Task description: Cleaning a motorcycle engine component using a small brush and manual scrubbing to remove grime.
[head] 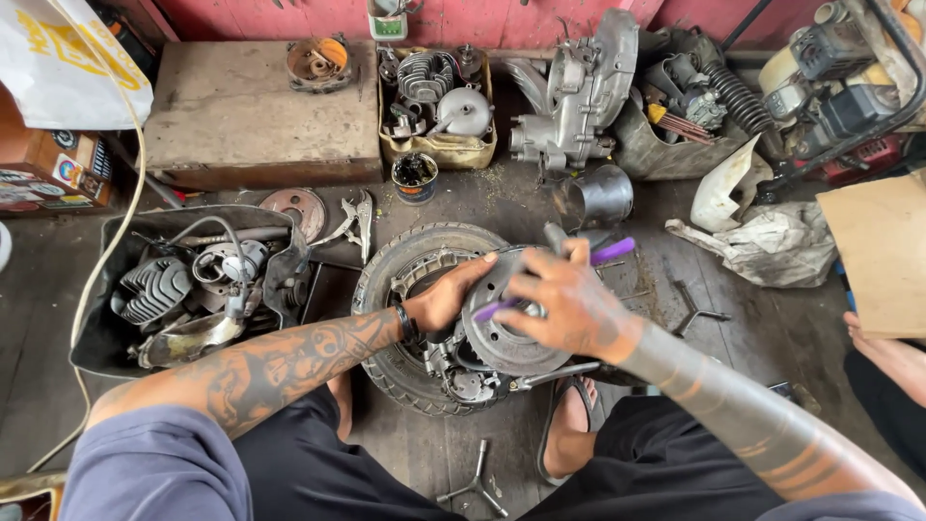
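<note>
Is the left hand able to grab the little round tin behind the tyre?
Probably yes: the left hand rests on the tyre, and the tin sits uncovered on the floor just beyond it.

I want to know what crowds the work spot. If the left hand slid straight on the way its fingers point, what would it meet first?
The left hand points right, across the brake drum. It would probably first meet the right hand holding the purple-handled tool, though depth is unclear.
</note>
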